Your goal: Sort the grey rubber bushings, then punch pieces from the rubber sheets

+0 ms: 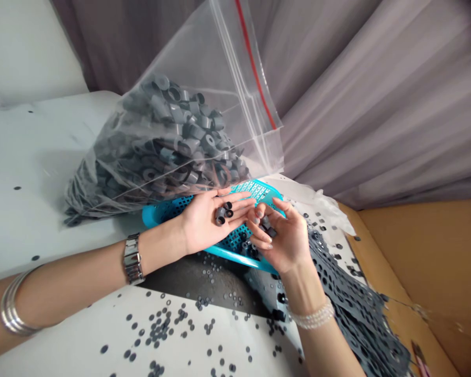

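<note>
My left hand point(210, 220) lies palm up over a turquoise perforated basket point(159, 213), fingers stretched out, with a few small dark grey rubber rings point(223, 213) resting in the palm. My right hand point(282, 235) is just to its right, palm up and fingers curled, pinching a small grey ring point(266, 222) at the fingertips. More rings lie in the basket under the hands. A large clear zip bag point(160, 141) stuffed with the same grey rings leans behind the basket.
Punched grey rubber sheets point(353, 303) lie in a heap at the right. Small round grey punch-outs point(160, 324) dot the white table. A brown cardboard box wall point(427, 262) stands at the right, with grey curtain behind.
</note>
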{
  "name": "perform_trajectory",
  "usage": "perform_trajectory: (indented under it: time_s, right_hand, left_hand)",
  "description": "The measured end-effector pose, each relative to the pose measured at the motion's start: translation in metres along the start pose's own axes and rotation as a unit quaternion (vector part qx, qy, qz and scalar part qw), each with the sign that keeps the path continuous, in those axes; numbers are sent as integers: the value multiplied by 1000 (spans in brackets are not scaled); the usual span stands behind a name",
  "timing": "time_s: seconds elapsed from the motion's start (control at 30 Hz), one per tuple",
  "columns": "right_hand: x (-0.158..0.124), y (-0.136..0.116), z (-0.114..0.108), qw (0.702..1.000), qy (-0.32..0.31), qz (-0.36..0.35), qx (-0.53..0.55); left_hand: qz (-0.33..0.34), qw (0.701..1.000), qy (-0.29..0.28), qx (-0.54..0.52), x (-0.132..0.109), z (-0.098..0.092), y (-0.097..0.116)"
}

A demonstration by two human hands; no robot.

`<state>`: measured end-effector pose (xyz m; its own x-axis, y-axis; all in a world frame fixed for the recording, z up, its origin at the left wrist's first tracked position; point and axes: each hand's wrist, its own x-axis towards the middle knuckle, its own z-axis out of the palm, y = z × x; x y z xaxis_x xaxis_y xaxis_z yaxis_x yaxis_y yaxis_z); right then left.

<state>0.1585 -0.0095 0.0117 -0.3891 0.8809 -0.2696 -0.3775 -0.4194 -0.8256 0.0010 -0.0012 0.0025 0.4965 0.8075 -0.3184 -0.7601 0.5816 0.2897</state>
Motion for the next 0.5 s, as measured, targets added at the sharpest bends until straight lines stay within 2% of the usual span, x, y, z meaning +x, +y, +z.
perform_trajectory:
  time_s: [0.1,0.13,0.2,0.27,0.33,0.5]
  right_hand:
    - [0,5,4,984,71,-90,-134]
    - [0,7,6,967,91,-128,-199]
    - [-3,10,9,911,115,-202,-340]
    - [-6,11,13,842,115,-259,-458]
    - [-9,11,15,791,97,-290,-531]
    - [-9,14,12,725,74,-305,-614]
  left_hand:
    - [4,1000,4,-1,1,-1,0]
    - [3,1000,2,2,1,-1,0]
    - [0,1000,0,9,2,-3,0]
    - [-2,1000,1,14,1,-3,1]
    - [-1,1000,0,20,0,-2,2]
    - [-3,999,1,49,1,0,2]
